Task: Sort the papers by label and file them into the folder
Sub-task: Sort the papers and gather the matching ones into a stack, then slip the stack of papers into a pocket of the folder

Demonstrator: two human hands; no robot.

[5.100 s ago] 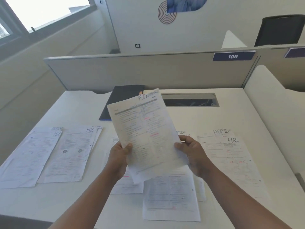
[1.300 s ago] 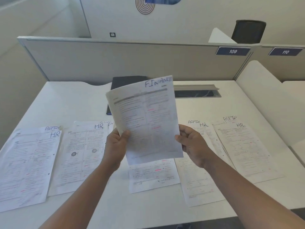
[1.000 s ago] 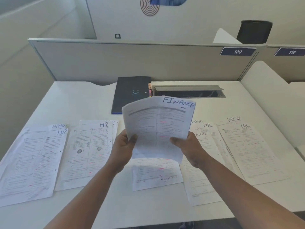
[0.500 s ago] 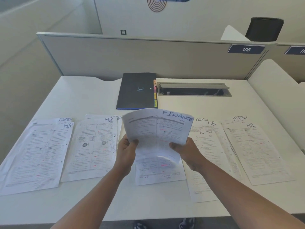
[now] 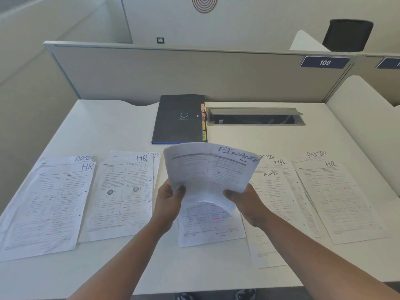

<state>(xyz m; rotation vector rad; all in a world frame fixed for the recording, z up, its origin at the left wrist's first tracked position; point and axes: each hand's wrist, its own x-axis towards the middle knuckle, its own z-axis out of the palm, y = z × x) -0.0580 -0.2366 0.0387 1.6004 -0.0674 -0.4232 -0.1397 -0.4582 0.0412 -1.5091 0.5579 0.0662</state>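
White worktop, rounded notch at rear edge. Grey cable tray let into top, rt of centre, lid open. Grey partition screen along rear, navy plate "109" at its rt end; 2nd plate beside, cut off by frame. White side panel at rt. Pale wall behind w/ concentric-ring decal. Black chair back beyond screen. Even, soft light.

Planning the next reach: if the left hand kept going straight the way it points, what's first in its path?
Probably the dark folder. The left hand, gripping the FINANCE paper, points up the desk toward it, bare tabletop between. Depth is uncertain.
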